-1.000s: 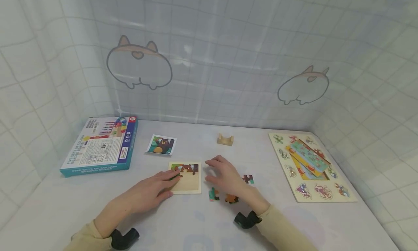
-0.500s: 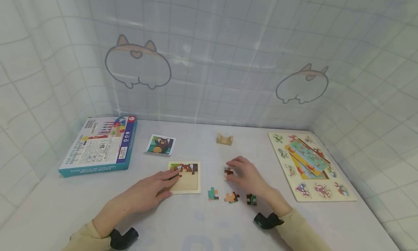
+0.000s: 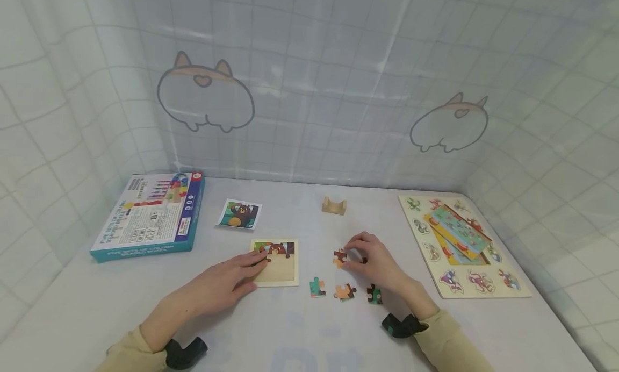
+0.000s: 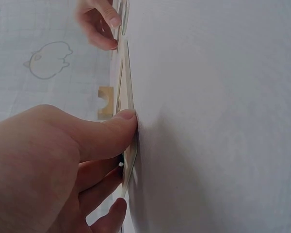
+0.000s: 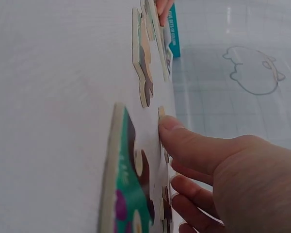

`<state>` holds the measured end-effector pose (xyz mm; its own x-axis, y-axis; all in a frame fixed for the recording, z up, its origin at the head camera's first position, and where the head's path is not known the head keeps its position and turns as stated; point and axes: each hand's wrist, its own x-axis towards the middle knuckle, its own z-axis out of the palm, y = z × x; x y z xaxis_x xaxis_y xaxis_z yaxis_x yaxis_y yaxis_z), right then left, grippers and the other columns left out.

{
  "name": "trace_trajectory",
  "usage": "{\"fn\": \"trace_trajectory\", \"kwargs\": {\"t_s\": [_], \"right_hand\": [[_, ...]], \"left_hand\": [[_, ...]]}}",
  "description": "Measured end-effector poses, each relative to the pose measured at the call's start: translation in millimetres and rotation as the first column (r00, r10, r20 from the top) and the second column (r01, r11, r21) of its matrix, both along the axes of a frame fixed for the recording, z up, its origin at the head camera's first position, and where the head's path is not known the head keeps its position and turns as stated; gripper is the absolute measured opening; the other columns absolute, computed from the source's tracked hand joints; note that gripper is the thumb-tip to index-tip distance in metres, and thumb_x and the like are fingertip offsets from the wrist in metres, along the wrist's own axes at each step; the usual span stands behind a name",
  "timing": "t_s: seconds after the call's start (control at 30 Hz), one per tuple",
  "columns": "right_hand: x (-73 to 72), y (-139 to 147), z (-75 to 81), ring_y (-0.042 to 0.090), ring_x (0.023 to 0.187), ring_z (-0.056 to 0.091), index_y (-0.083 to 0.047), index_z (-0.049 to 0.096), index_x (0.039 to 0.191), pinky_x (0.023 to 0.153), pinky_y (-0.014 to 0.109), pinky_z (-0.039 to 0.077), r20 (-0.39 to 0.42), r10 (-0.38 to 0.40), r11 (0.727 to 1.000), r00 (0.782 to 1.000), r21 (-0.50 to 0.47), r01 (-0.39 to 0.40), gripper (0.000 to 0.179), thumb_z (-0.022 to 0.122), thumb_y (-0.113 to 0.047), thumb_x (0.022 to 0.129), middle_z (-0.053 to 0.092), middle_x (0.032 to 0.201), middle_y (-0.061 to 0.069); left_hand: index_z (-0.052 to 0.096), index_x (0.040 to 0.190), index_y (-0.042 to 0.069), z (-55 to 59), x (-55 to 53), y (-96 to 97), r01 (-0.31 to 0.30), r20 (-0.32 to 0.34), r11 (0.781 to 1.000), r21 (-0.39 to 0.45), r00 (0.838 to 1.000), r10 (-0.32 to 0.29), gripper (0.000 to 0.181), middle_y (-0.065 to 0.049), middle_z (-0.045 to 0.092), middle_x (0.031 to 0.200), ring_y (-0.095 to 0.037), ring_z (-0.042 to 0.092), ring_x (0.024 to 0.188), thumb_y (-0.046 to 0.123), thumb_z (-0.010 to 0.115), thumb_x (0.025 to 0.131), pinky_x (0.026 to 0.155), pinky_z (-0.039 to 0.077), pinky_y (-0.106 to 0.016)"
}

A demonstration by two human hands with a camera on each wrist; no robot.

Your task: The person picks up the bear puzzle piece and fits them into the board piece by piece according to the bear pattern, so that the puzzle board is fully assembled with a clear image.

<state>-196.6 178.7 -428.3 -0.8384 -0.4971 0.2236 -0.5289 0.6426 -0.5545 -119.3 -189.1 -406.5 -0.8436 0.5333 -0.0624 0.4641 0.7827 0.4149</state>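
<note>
The left hand (image 3: pixel 232 278) rests on the left side of a small wooden puzzle tray (image 3: pixel 280 275), fingers stretched over it and thumb at its near edge. Along the tray's top sits a strip of fitted bear-picture pieces (image 3: pixel 276 249); bare wood shows below. To the right, the right hand (image 3: pixel 379 262) pinches a brown and orange puzzle piece (image 3: pixel 340 258) between thumb and index finger, low over the table. Another dark piece (image 3: pixel 364 260) is partly hidden by this hand. Nearer lie a teal piece (image 3: pixel 317 287), an orange piece (image 3: pixel 345 292) and a green piece (image 3: pixel 374 294).
A bear picture card (image 3: pixel 240 214) lies behind the tray. Further back stands a small notched wooden block (image 3: pixel 334 206). A boxed toy (image 3: pixel 145 216) is at the left, and an animal peg board (image 3: pixel 459 286) with colourful cards (image 3: pixel 456 235) on it at the right.
The right hand has moved right, away from the tray, and come down on the brown and orange piece. The left hand has stayed on the tray.
</note>
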Motion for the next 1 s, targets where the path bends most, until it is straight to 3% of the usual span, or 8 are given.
{"fn": "trace_trajectory", "kwargs": {"t_s": [0.53,1.0], "right_hand": [[-0.3,1.0,-4.7,0.018,0.104,0.047,-0.017,0.072,0.102,0.084,0.033,0.046,0.04,0.004,1.0,0.999,-0.022,-0.003,0.021,0.081,-0.024,0.085,0.058,0.115,-0.003],[-1.1,0.5,-6.8,0.019,0.105,0.046,-0.013,0.07,0.103,0.088,0.039,0.041,-0.02,0.037,0.999,0.999,0.001,-0.037,0.017,0.077,-0.02,0.089,0.058,0.115,0.001]], "left_hand": [[0.049,0.147,0.009,0.8,-1.0,2.0,-0.004,0.01,1.0,-0.005,1.0,0.004,0.052,-0.005,0.037,0.16,-0.033,0.036,0.147,0.026,0.061,0.1,0.115,0.037,-0.054],[0.05,0.147,0.009,-0.9,-0.9,1.4,-0.016,0.004,1.0,-0.003,1.0,0.016,0.052,-0.005,0.038,0.16,-0.033,0.036,0.147,0.025,0.062,0.099,0.114,0.037,-0.054]]}}
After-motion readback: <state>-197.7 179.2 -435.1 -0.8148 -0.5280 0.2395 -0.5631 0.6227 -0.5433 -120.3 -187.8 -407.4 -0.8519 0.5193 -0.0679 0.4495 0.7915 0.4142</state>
